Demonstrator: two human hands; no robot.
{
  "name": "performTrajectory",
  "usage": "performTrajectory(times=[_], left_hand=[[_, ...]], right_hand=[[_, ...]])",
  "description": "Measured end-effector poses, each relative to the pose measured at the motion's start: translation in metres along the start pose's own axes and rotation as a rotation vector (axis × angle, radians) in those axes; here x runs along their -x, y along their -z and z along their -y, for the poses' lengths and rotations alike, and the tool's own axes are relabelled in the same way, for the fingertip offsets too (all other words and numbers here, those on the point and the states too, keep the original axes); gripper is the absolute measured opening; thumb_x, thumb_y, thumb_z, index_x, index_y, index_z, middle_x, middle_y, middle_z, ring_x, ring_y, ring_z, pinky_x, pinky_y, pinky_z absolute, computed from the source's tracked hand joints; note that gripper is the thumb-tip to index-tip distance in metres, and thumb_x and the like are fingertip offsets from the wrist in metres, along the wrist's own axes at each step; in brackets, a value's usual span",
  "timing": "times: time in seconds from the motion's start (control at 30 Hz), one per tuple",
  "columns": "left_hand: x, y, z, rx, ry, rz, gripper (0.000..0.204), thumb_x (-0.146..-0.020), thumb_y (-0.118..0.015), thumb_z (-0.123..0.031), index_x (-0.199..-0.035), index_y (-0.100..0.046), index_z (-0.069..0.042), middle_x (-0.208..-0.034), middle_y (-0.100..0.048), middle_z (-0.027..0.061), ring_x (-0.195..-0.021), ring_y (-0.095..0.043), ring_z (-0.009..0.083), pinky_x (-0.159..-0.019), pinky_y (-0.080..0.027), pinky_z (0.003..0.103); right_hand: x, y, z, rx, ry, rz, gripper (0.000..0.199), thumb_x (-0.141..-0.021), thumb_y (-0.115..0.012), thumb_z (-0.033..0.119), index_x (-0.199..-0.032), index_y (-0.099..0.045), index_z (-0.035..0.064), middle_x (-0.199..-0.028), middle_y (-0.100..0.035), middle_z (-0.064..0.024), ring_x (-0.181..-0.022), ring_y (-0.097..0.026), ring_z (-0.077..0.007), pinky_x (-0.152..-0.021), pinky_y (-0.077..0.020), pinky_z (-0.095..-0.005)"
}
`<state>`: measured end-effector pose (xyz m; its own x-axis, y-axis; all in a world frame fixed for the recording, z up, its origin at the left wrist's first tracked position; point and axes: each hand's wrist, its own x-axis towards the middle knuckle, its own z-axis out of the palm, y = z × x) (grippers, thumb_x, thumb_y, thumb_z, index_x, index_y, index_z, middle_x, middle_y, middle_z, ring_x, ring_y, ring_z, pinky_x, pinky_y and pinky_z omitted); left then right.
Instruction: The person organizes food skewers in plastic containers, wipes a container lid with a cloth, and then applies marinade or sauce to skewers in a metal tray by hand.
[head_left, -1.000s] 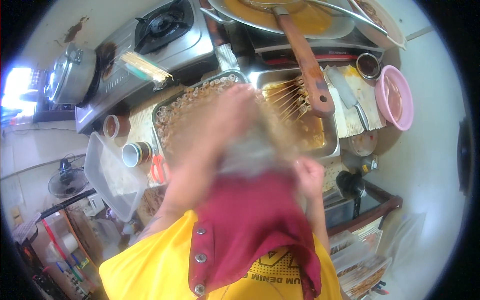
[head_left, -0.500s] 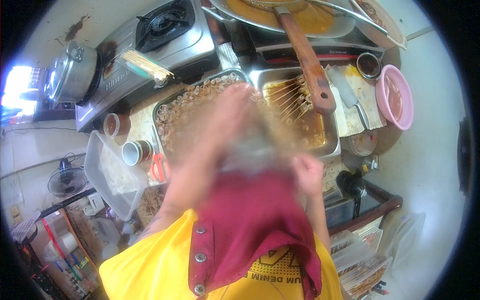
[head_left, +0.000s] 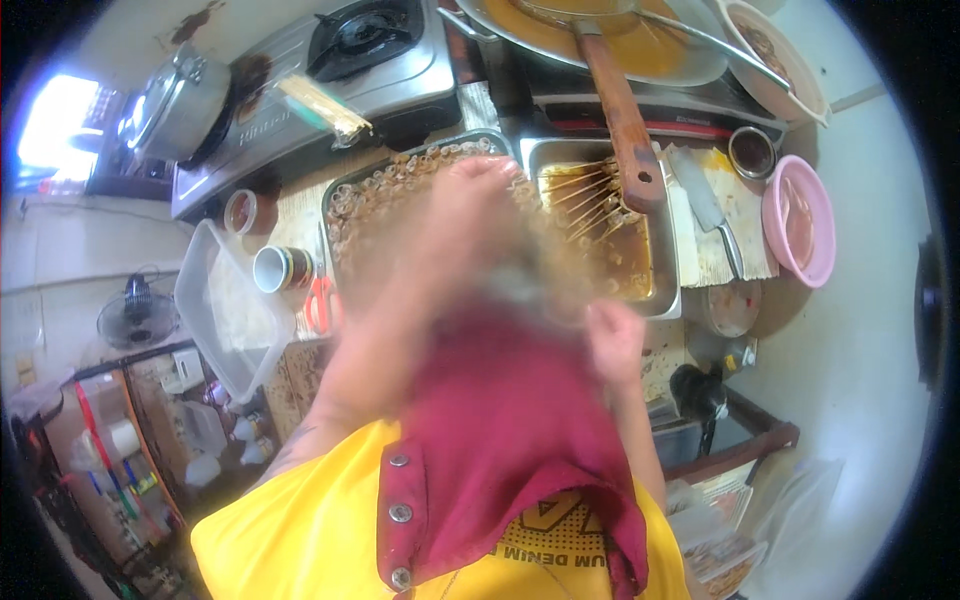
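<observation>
My left hand (head_left: pixel 468 197) is over the far part of a dark-rimmed tray (head_left: pixel 331 232) filled with brown pieces (head_left: pixel 374 190), many ring-shaped. Its fingers are pressed together, and whatever they hold is hidden. Lower and to the right, my right hand (head_left: pixel 614 338) is closed near the front of a steel tray (head_left: pixel 672 262); what it grips cannot be made out. A blurred patch fills the space between my hands. Inside the steel tray, several skewers (head_left: pixel 592 205) lie in brown sauce, with food at their far ends.
A wooden handle (head_left: pixel 622 120) juts from the sauce pan (head_left: pixel 665 60) over the steel tray. A knife (head_left: pixel 708 200) and a pink bowl (head_left: pixel 800 220) are at right. Orange-handled scissors (head_left: pixel 319 303), a cup (head_left: pixel 275 268) and bundled sticks (head_left: pixel 325 108) are at left.
The view has turned slightly, so the stove and trays sit further right in the picture. My hands keep nearly the same pose, the left over its tray and the right closed.
</observation>
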<state>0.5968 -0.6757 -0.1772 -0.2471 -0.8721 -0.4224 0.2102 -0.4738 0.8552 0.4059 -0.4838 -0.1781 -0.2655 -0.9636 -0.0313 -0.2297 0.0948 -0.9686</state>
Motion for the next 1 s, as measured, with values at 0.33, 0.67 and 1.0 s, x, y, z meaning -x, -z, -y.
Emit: performTrajectory(times=[0.33,0.67,1.0], left_hand=[[0.056,-0.025,-0.023,0.372,-0.16,0.014,0.055,-0.091,-0.069,-0.033,-0.133,-0.048,-0.003,-0.124,-0.051,0.0158,-0.104,-0.055,0.0238,-0.094,-0.048,0.04],[0.087,-0.009,-0.01,0.147,-0.228,-0.188,0.016,-0.094,-0.066,-0.021,-0.104,-0.062,-0.009,-0.089,-0.069,-0.0021,-0.073,-0.063,0.0058,-0.061,-0.048,0.021],[0.112,0.056,-0.004,0.117,-0.304,-0.324,0.016,-0.094,-0.064,-0.017,-0.103,-0.064,-0.003,-0.091,-0.07,0.0045,-0.072,-0.064,0.0099,-0.064,-0.051,0.023]], right_hand=[[0.004,-0.006,-0.014,-0.477,-0.149,0.256,0.018,-0.097,-0.06,0.016,-0.093,-0.066,-0.0009,-0.073,-0.054,0.0041,-0.064,-0.045,-0.0034,-0.058,-0.0373,-0.0198],[0.022,-0.029,-0.022,-0.567,-0.317,0.429,0.016,-0.095,-0.063,0.014,-0.096,-0.068,-0.0012,-0.076,-0.059,0.0022,-0.067,-0.049,-0.0043,-0.06,-0.0404,-0.0203],[0.037,-0.076,0.008,-0.339,-0.229,0.505,0.015,-0.094,-0.063,0.011,-0.091,-0.068,-0.0032,-0.079,-0.061,0.0024,-0.072,-0.051,-0.0056,-0.065,-0.042,-0.0222]])
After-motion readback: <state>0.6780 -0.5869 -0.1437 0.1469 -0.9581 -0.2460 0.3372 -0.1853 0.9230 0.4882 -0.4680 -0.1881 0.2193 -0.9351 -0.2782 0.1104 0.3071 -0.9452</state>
